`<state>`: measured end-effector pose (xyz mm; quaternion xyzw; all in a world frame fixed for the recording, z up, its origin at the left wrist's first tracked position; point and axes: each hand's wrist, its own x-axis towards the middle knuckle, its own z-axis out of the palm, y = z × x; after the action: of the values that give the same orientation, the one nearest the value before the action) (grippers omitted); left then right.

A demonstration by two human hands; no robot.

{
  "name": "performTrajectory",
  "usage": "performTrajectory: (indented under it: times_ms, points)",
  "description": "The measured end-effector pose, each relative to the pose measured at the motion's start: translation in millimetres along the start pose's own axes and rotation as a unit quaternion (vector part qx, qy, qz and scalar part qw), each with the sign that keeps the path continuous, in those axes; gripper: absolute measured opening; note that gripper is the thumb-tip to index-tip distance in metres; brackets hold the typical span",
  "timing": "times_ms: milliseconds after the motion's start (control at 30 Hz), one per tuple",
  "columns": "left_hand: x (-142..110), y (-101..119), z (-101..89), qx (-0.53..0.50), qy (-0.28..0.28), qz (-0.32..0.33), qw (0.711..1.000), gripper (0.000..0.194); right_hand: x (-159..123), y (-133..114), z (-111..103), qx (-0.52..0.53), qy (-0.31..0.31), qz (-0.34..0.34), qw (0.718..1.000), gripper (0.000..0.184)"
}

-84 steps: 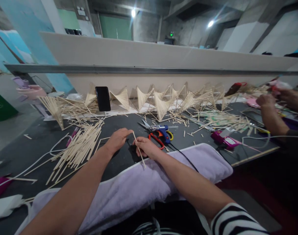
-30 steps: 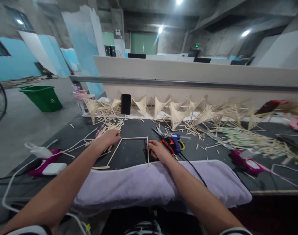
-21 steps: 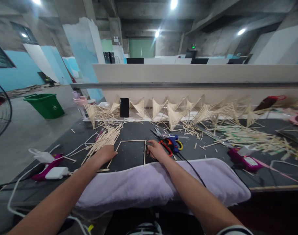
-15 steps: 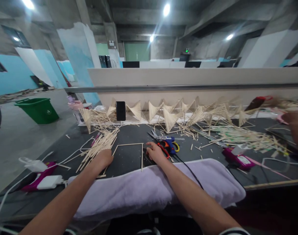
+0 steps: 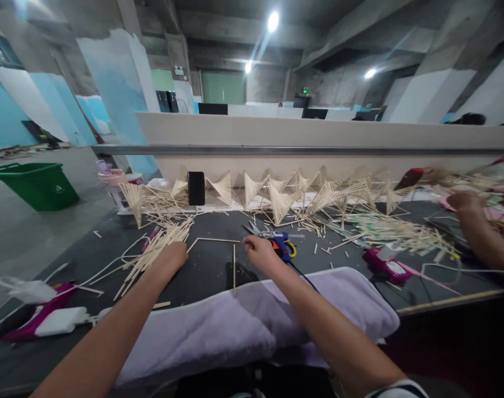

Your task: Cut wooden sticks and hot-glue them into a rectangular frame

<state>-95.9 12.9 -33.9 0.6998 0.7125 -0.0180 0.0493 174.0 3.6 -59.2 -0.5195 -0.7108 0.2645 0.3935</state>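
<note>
Thin wooden sticks lie on the dark table in an open angular outline. One stick (image 5: 216, 240) runs crosswise and joins a slanted stick (image 5: 192, 245) at its left end. A third stick (image 5: 234, 268) lies lengthwise, its upper end close to the crosswise one, its lower end at the lilac towel (image 5: 202, 326). My left hand (image 5: 174, 257) is closed at the slanted stick, fingers mostly hidden. My right hand (image 5: 258, 253) has its fingers curled together by the crosswise stick's right end; what they pinch is too small to tell. Scissors (image 5: 254, 228) and a blue glue gun (image 5: 280, 243) lie just beyond.
A pile of loose sticks (image 5: 161, 246) lies beside my left hand. Fan-shaped stick models (image 5: 279, 202) line the back, with a black phone (image 5: 196, 188). Magenta power strips (image 5: 387, 265) and cables lie at both sides. A co-worker's hand (image 5: 463, 202) is at right.
My left hand came down from the outline's upper left corner to the slanted stick. My right hand shifted to the crosswise stick's end, and the lengthwise stick's top now sits slightly apart from that end.
</note>
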Motion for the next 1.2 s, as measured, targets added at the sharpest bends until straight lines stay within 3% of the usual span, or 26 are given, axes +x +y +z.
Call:
performTrajectory:
  times_ms: [100,200,300,367,467,567,733,833,900,1000,1067,1133,1200]
  points:
    - [5.4,6.8,-7.4,0.017,0.022,0.0,1.0,0.027,8.0,-1.3,-8.2,-0.027,0.021,-0.005,0.999,0.024]
    - [2.2,28.5,-9.2,0.018,0.033,0.018,0.999,0.028,14.6,-0.9,-22.0,-0.065,0.063,-0.013,0.996,0.028]
    - [-6.6,62.6,-0.1,-0.018,0.018,0.103,0.994,0.027,20.4,11.6,-45.1,-0.129,0.103,-0.01,0.986,0.032]
    - [-12.2,84.8,9.5,-0.046,-0.013,0.146,0.988,0.032,23.9,27.0,-64.1,-0.185,0.102,0.006,0.977,0.035]
    - [-14.9,107.2,21.5,-0.063,-0.044,0.147,0.986,0.039,26.9,51.8,-90.0,-0.264,0.055,0.038,0.962,0.043]
    - [-9.7,115.4,27.3,-0.063,-0.054,0.123,0.989,0.035,23.4,65.3,-104.2,-0.29,0.049,0.084,0.952,0.047]
    - [0.2,112.8,31.9,-0.109,-0.06,0.116,0.985,0.013,-1.0,62.5,-101.7,-0.317,0.152,0.119,0.929,0.046]
    - [-1.7,108.9,32.2,-0.207,-0.051,0.126,0.969,0.009,-12.9,64.6,-96.0,-0.293,0.072,0.149,0.942,0.045]
    - [-4.5,106.4,30.1,-0.345,-0.071,0.128,0.927,0.013,-12.7,70.1,-93.9,-0.26,-0.005,0.168,0.951,0.049]
    - [-5.9,101.3,23.9,-0.587,-0.122,0.1,0.794,0.018,-2.0,79.7,-93.7,-0.241,-0.046,0.177,0.953,0.042]
    - [-3.8,95.5,19.4,-0.68,-0.122,0.09,0.717,0.02,6.6,84.1,-95.5,-0.204,-0.046,0.195,0.958,0.033]
    - [-0.3,87.8,16.5,-0.721,-0.111,0.098,0.677,0.019,11.2,84.6,-99.0,-0.096,-0.044,0.23,0.968,0.027]
    - [3.3,79.8,15.9,-0.742,-0.12,0.108,0.65,0.017,9.1,78.9,-104.2,0.077,-0.038,0.252,0.964,0.027]
